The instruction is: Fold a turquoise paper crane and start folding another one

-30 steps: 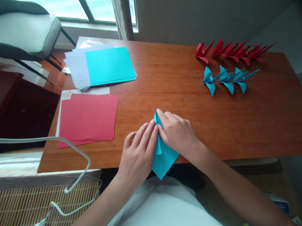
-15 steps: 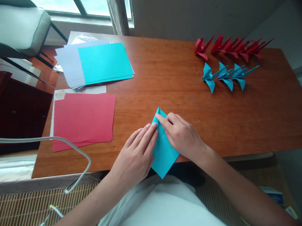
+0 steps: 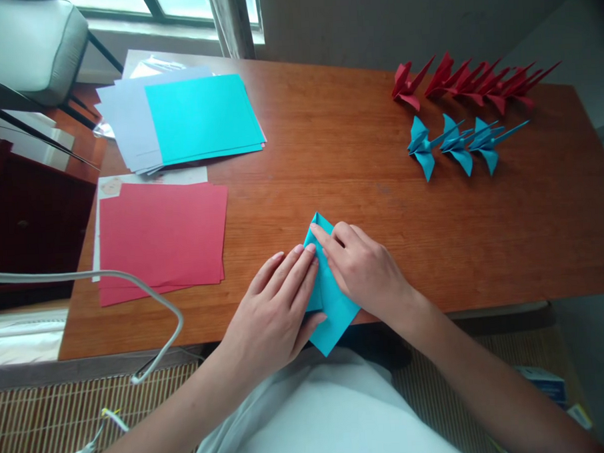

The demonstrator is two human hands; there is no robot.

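A bright blue sheet of origami paper (image 3: 339, 314), folded into a diamond, lies at the table's front edge with its lower corner jutting past it. A folded flap runs along its left side. My left hand (image 3: 278, 304) lies flat over that flap, fingers stretched out and thumb apart on the paper. On the upper right side is my right hand (image 3: 366, 267), its index fingertip pressed near the top corner and its other fingers curled in, closed against the paper. The left edge of the paper is hidden under my left hand.
Blue paper cranes (image 3: 462, 145) stand in a row at the right of the wooden table (image 3: 328, 138), before a row of red paper cranes (image 3: 476, 85). Red sheets (image 3: 162, 236) and a stack topped with blue sheets (image 3: 202, 117) lie left. A white cable (image 3: 155, 296) curves over the front-left edge.
My left thumb has come out onto the paper, and the flap's lower edge now shows beside it. My right hand has hardly moved. The camera view has shifted slightly.
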